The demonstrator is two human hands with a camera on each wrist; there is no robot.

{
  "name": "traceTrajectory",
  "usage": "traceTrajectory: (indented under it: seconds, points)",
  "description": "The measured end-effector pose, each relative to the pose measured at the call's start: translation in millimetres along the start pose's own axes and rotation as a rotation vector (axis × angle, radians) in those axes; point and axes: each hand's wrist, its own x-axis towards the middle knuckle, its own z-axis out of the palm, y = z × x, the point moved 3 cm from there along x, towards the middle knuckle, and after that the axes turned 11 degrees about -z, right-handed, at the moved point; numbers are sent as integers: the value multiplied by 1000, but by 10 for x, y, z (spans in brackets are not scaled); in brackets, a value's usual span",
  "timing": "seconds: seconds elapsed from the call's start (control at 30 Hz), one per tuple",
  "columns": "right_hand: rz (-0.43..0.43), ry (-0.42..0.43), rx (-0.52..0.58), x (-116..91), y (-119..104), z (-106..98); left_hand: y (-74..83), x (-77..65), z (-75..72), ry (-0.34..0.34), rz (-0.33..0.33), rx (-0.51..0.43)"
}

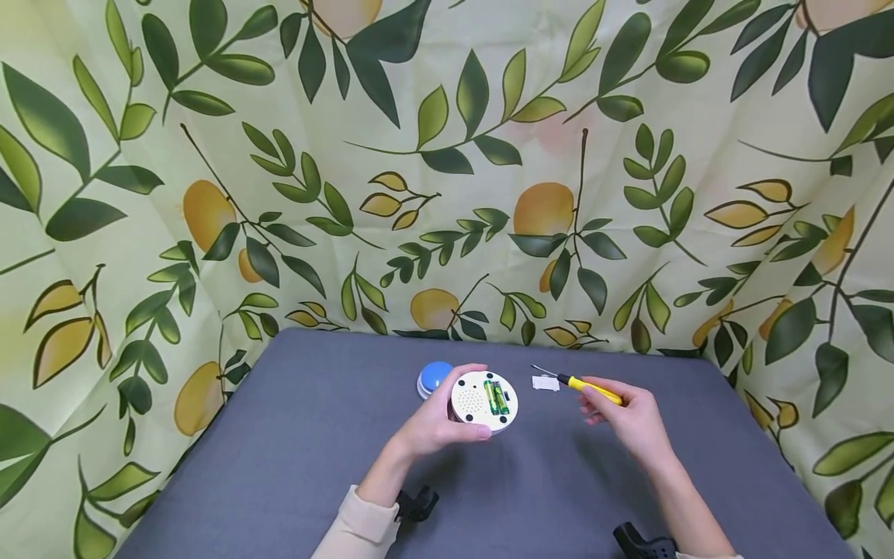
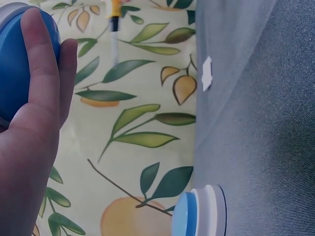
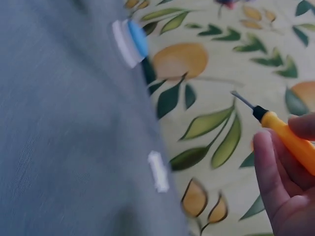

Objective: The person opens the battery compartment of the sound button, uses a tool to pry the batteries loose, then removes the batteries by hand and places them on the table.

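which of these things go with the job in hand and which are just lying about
Part of the job:
round device, in the left hand
two green batteries, in its open bay
yellow screwdriver, in the right hand
small white piece, probably the bay's cover

Apparently just lying about:
second blue-topped device, untouched on the grey table

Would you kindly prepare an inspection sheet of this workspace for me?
Surface: grey cloth-textured tabletop.
Job's things: round white-and-blue plastic device, its exposed compartment holding green cylindrical batteries; yellow-handled metal screwdriver; small flat white plastic piece, on the tabletop.
Clutter: second round unit, blue-topped with white base, on the tabletop.
Grippers: left grip holds the device; right grip holds the screwdriver, tip apart from the device.
Cables: nothing seen.
Surroundings: cream backdrop printed with leaves and fruit.
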Motion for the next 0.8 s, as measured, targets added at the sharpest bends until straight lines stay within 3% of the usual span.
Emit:
traceTrajectory:
  seconds: [0.23, 0.6, 0.8]
  points:
    - [58, 76, -67, 0, 317, -209, -5, 4, -12, 6, 0, 13]
    - [201, 120, -349, -57, 669, -528, 4, -4, -18, 13, -1, 21]
    - [183, 104, -483, -122, 765, -673, 5, -8, -13, 10, 1, 28]
